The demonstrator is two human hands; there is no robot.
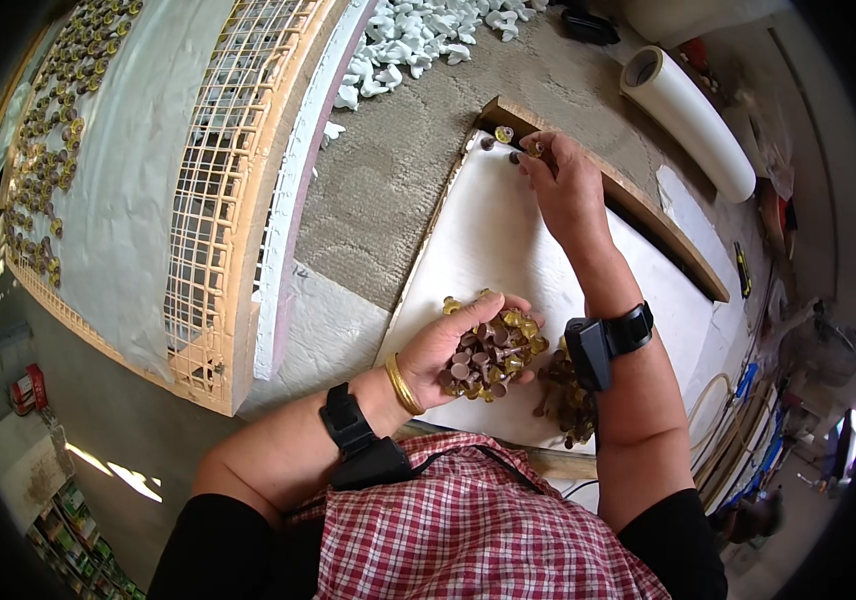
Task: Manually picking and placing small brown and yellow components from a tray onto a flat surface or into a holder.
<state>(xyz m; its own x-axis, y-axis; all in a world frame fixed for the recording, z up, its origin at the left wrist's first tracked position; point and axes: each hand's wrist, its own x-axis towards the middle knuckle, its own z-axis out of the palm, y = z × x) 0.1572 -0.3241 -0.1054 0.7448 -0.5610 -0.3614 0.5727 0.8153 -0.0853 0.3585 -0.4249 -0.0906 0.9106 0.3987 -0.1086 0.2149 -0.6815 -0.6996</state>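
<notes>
My left hand (438, 348), a gold bangle at its wrist, cups a heap of small mushroom-shaped pieces (488, 352) with clear yellow and brown ends. Over the far corner of a white sheet-covered board (493, 225), my right hand (573, 190) pinches one such piece (535, 150) between thumb and fingertips. Just left of those fingertips a yellow-ended piece (503, 133) and a brown one (488, 144) stand by the corner. More of the pieces lie in a loose pile (570, 405) on the board's near side, partly hidden by my right forearm.
A wooden strip (663, 235) edges the board's far right side. Beyond it lies a white roll (688, 120). To the left stands a wood-framed mesh rack (210, 230) bearing rows of similar pieces. White moulded bits (413, 45) are heaped at the back; a yellow-black cutter (743, 268) lies right.
</notes>
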